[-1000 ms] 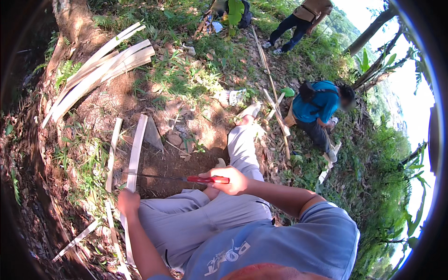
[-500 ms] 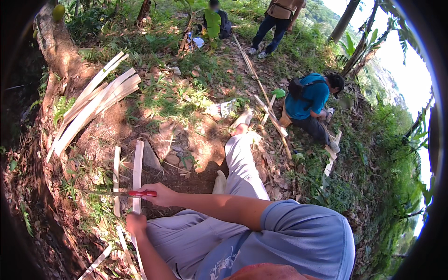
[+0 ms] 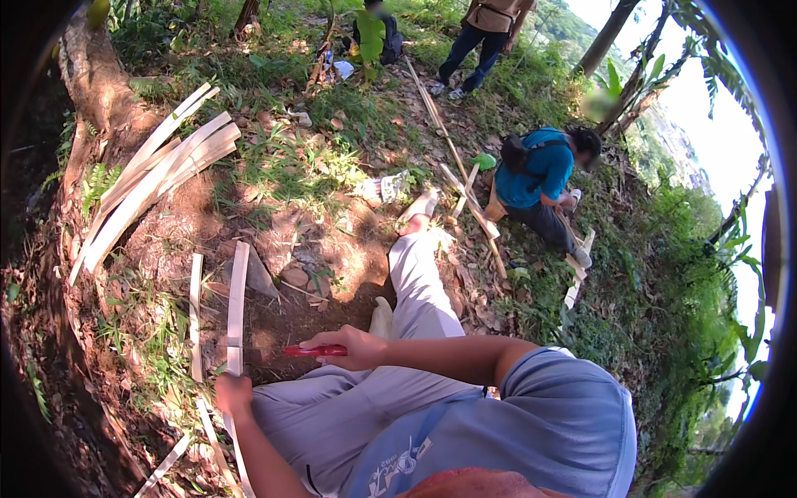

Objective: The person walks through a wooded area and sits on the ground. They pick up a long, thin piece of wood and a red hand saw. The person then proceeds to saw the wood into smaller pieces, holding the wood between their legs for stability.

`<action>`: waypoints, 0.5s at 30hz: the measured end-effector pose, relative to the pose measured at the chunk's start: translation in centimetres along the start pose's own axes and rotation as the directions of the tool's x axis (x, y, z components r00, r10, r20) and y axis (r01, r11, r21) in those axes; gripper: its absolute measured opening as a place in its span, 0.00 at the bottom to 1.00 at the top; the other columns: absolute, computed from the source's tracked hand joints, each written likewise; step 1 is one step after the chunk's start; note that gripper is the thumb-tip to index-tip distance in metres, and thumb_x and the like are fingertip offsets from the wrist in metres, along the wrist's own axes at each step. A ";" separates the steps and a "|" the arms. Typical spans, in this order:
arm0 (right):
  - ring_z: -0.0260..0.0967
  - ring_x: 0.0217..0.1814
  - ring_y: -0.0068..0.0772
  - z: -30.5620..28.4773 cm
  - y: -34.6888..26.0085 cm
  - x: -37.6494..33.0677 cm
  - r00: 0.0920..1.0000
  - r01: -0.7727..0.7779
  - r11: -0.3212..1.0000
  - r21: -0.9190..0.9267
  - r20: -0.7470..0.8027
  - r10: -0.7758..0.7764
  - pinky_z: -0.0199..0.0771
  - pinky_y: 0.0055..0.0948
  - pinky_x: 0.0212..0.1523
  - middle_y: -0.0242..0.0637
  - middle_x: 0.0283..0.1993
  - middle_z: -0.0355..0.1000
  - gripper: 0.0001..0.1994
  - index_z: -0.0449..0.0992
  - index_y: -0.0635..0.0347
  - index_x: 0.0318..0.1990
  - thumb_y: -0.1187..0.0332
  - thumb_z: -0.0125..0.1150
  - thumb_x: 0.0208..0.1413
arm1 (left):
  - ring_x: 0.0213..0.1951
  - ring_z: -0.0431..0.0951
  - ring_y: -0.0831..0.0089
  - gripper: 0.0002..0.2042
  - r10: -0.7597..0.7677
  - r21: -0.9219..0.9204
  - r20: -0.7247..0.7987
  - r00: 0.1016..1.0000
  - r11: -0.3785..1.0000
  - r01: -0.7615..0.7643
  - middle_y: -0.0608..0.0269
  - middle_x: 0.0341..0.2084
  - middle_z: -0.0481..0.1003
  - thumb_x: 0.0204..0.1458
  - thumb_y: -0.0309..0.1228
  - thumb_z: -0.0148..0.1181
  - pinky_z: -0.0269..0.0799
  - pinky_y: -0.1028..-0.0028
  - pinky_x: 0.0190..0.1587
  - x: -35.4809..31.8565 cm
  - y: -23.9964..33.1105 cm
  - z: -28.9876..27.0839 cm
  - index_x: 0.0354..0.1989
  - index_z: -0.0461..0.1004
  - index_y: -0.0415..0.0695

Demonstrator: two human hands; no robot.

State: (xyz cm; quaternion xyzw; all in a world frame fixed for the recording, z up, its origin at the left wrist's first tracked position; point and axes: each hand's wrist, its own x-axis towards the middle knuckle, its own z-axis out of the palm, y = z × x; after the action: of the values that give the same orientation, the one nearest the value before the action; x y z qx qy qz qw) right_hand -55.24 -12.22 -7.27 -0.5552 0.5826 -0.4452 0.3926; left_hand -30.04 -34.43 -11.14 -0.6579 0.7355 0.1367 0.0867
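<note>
I sit on the ground in grey trousers with one leg stretched out. My left hand (image 3: 233, 393) grips a long pale split bamboo strip (image 3: 237, 303) that runs up and away from me over the dirt. My right hand (image 3: 351, 349) holds the red handle of a knife (image 3: 315, 351), pointing left toward the strip; the blade lies against the strip and is hard to make out. A second thin strip (image 3: 195, 311) lies on the ground just left of the held one.
A bundle of split bamboo strips (image 3: 154, 178) lies at the upper left by a tree root. A person in a blue shirt (image 3: 540, 178) crouches at the right by long bamboo poles (image 3: 452, 153). Another person (image 3: 486, 33) stands farther back.
My right hand has moved the red-handled knife left across my lap to the held strip. My view has shifted a little; the left hand keeps its hold.
</note>
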 end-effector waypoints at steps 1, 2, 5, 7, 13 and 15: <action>0.83 0.41 0.43 -0.7 0.3 -1.1 0.999 0.022 1.000 -0.002 -0.027 -0.022 0.78 0.37 0.43 0.45 0.46 0.84 0.22 0.75 0.52 0.68 0.70 0.65 0.67 | 0.48 0.85 0.42 0.17 0.009 -0.010 0.002 1.000 1.000 -0.009 0.41 0.44 0.84 0.48 0.38 0.68 0.81 0.50 0.50 0.1 0.1 0.1 0.40 0.86 0.37; 0.83 0.42 0.42 -1.4 0.8 -2.0 0.998 0.046 0.999 -0.006 -0.048 -0.046 0.79 0.37 0.43 0.44 0.47 0.84 0.21 0.75 0.52 0.67 0.70 0.65 0.67 | 0.48 0.85 0.42 0.17 0.014 -0.022 0.003 1.000 1.000 -0.014 0.41 0.44 0.84 0.49 0.38 0.68 0.81 0.49 0.51 0.2 0.0 0.2 0.40 0.86 0.37; 0.83 0.45 0.39 -4.0 -0.1 -4.2 0.997 0.044 0.999 -0.017 -0.064 -0.045 0.78 0.34 0.45 0.42 0.48 0.84 0.21 0.77 0.54 0.65 0.72 0.66 0.65 | 0.48 0.85 0.42 0.17 0.011 -0.029 -0.008 1.000 1.000 -0.012 0.41 0.42 0.85 0.48 0.37 0.68 0.80 0.49 0.51 0.1 0.1 0.3 0.42 0.86 0.37; 0.83 0.44 0.37 -4.5 1.8 -4.8 0.979 0.166 0.985 -0.048 -0.109 -0.170 0.78 0.33 0.43 0.42 0.47 0.84 0.21 0.77 0.54 0.65 0.72 0.66 0.65 | 0.47 0.85 0.42 0.18 0.021 -0.036 -0.012 1.000 0.999 -0.022 0.41 0.42 0.85 0.48 0.37 0.67 0.80 0.49 0.51 0.3 0.2 0.7 0.42 0.86 0.37; 0.81 0.33 0.42 -3.0 -3.2 -0.6 0.996 0.058 0.998 -0.002 -0.072 -0.058 0.77 0.39 0.37 0.44 0.36 0.82 0.18 0.79 0.57 0.61 0.72 0.65 0.64 | 0.47 0.86 0.42 0.18 0.016 -0.014 -0.015 1.000 1.000 -0.016 0.41 0.42 0.85 0.48 0.37 0.65 0.80 0.49 0.51 0.3 -0.2 0.2 0.43 0.86 0.37; 0.81 0.33 0.45 -0.3 -1.5 2.1 0.991 0.103 0.995 -0.012 -0.081 -0.104 0.77 0.40 0.37 0.44 0.36 0.82 0.18 0.79 0.56 0.61 0.72 0.66 0.64 | 0.46 0.86 0.41 0.18 0.002 0.014 0.002 1.000 1.000 -0.003 0.40 0.42 0.85 0.48 0.37 0.65 0.81 0.49 0.51 0.7 0.1 0.5 0.42 0.86 0.37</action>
State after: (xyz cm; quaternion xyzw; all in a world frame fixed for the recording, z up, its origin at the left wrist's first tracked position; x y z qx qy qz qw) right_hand -55.24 -14.23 -5.62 -0.5675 0.5703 -0.4849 0.3429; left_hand -30.22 -34.88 -11.86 -0.6563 0.7372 0.1322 0.0916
